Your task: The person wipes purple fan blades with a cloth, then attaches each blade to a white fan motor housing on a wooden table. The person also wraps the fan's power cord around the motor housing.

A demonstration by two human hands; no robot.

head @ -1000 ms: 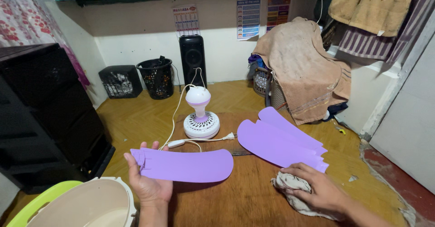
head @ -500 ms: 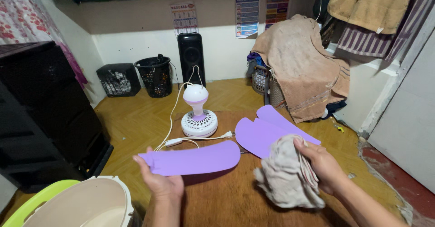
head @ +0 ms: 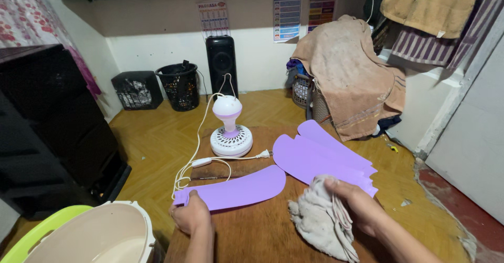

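Observation:
My left hand grips the near end of a long purple fan blade, which lies flat over the brown wooden table. A crumpled grey rag is bunched in my right hand, held just above the table beside the blade's far tip. Several more purple blades lie stacked further right. The white and purple fan motor stands behind them, its white cord looping towards the blade.
A cream basin in a lime-green tub sits at the lower left. A black cabinet stands left. Two black baskets and a black speaker line the back wall. A towel-draped basket stands right.
My left hand turned over and pressed the blade down flat onto the table. My right hand picked the rag up off the table and brought it in beside the blade's tip.

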